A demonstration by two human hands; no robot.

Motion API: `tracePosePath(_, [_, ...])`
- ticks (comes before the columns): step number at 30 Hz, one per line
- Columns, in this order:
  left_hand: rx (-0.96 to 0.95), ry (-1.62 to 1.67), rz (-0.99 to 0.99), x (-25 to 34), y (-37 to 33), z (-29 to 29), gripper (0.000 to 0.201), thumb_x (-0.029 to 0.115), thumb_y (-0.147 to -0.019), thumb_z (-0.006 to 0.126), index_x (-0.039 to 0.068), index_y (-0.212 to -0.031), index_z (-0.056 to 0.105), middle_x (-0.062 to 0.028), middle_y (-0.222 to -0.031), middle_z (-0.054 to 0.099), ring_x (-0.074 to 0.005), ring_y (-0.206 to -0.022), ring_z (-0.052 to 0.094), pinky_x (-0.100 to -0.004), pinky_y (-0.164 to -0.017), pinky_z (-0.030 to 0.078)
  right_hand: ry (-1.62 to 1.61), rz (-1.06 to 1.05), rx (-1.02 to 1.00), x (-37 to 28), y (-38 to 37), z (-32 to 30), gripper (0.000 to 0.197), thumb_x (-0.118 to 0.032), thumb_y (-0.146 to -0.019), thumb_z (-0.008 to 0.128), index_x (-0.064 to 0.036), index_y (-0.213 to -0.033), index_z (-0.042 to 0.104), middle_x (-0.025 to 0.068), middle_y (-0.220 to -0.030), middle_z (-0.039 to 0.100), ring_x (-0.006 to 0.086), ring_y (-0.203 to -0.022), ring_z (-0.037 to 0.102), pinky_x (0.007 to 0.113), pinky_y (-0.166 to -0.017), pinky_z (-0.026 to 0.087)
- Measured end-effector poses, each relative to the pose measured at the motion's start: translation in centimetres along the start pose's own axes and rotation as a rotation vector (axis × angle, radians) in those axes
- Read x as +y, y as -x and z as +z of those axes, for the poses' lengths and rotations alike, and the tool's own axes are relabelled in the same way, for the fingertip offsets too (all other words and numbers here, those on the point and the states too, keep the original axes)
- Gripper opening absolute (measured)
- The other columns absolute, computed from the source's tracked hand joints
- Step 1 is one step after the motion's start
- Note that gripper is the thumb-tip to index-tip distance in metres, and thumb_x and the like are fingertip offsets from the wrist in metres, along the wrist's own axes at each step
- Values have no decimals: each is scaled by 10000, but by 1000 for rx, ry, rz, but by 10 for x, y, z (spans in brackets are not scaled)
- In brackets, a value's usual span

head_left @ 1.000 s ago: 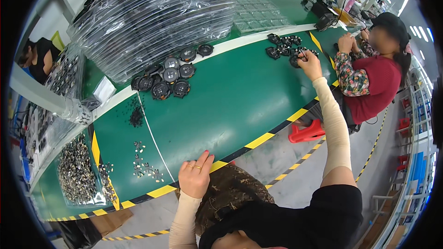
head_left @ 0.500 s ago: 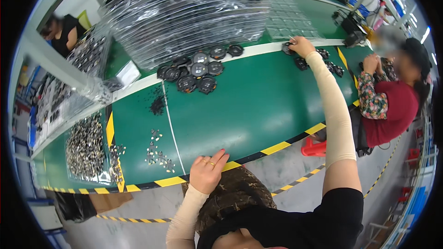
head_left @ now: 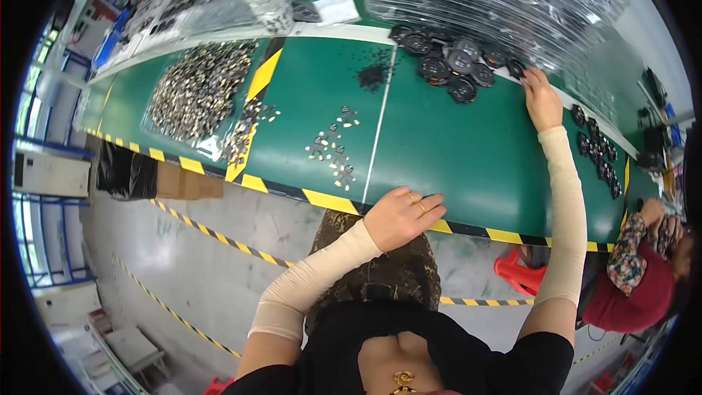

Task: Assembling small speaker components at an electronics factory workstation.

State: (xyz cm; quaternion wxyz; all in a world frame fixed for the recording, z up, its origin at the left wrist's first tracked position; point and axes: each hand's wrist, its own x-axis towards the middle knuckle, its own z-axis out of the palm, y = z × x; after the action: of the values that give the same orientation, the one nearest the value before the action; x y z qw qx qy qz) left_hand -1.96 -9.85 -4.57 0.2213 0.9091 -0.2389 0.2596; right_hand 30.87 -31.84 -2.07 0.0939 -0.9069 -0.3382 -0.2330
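Observation:
At the far edge of the green worktable (head_left: 468, 175), my right hand (head_left: 542, 101) has its fingertips closed on a round black part (head_left: 516, 68). That part lies at the right end of a pile of similar round black parts (head_left: 459, 58). My left hand (head_left: 401, 217) lies on the table's near striped edge, fingers loosely bent and side by side, with nothing seen in them; its palm is hidden. To the right of my right hand, another group of black parts (head_left: 598, 148) sits in a loose row.
Stacked clear plastic trays (head_left: 482, 0) rise behind the pile. On the left are small metal-and-black pieces (head_left: 201, 91) in a clear tray, scattered small pieces (head_left: 333, 148) and tiny black bits (head_left: 371, 77). A person in a red top (head_left: 632, 285) works at the right, near a red stool (head_left: 519, 272).
My right hand has gone from the right-hand group of black parts to the right end of the round parts' pile. The head view has swung left; my left hand stays at the near edge.

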Motion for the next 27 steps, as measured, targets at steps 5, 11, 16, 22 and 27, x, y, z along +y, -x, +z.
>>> tracePosePath(5, [24, -72, -42, 3, 8, -1, 310, 108, -749, 615, 72, -1050, 679, -54, -1146, 675, -159, -746, 582, -295, -698, 462, -163, -93, -78, -52, 57, -20, 202, -65, -855, 624, -82, -1051, 668, 91, -1182, 630, 324, -919, 671, 408, -758, 551])
tracePosePath(11, [-18, 61, -85, 2, 3, -11, 298, 98, -767, 599, 89, -1059, 654, -43, -1096, 636, -200, -872, 571, -340, -753, 463, -265, -256, -152, -154, 103, -74, 297, -106, -802, 741, -21, -1074, 654, 121, -1120, 633, 298, -859, 669, 379, -686, 548])
tracePosePath(16, [274, -522, -601, -44, -7, -48, 286, 41, -812, 595, 50, -1096, 629, -99, -1116, 617, -298, -1033, 552, -475, -946, 409, -419, -382, -44, -175, 79, -115, 205, -158, -844, 705, -22, -993, 671, 111, -1016, 640, 276, -790, 635, 360, -633, 519])
tracePosePath(22, [139, -538, -555, -49, 10, -34, 212, 55, -835, 619, 16, -1037, 670, -89, -1104, 647, -272, -1075, 567, -509, -1064, 363, -861, -502, -105, -191, 79, -109, 264, -197, -788, 780, 1, -932, 683, 157, -1013, 647, 296, -758, 655, 345, -635, 533])
tracePosePath(27, [195, -398, -512, -37, 12, -27, 263, 59, -788, 651, -18, -1037, 683, -102, -1094, 656, -268, -1059, 569, -524, -1069, 359, -744, -724, -150, -202, 69, -64, 304, -98, -780, 755, 7, -1043, 644, 161, -1133, 626, 312, -947, 669, 359, -721, 572])
